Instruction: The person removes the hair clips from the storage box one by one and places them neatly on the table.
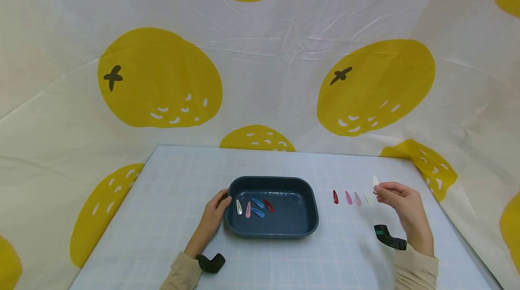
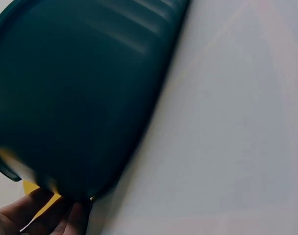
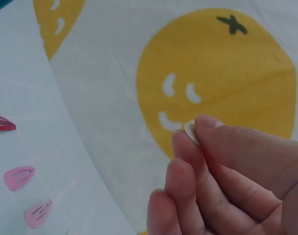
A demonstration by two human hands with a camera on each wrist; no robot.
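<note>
My left hand (image 1: pixel 212 212) grips the left end of a dark blue rectangular tray (image 1: pixel 290 211), thumb at the rim and fingers along the outside wall. Inside it lie several snap hair clips: a white one (image 1: pixel 239 208), a pink one (image 1: pixel 248 209), a red one (image 1: pixel 269 206) and blue ones (image 1: pixel 257 212). Right of the tray, my right hand (image 1: pixel 406 204) pinches a white hair clip (image 1: pixel 375 181) between thumb and index finger, raised above the table. In the right wrist view, only a small edge of that white clip shows between the fingertips.
A row of hair clips lies on the table between tray and right hand: a red one (image 1: pixel 335 197), pink ones (image 1: pixel 348 198) and a pale one (image 1: pixel 368 198). Behind the pale checked table (image 1: pixel 183 172) hangs a cloth (image 1: pixel 264 68) printed with yellow fruit.
</note>
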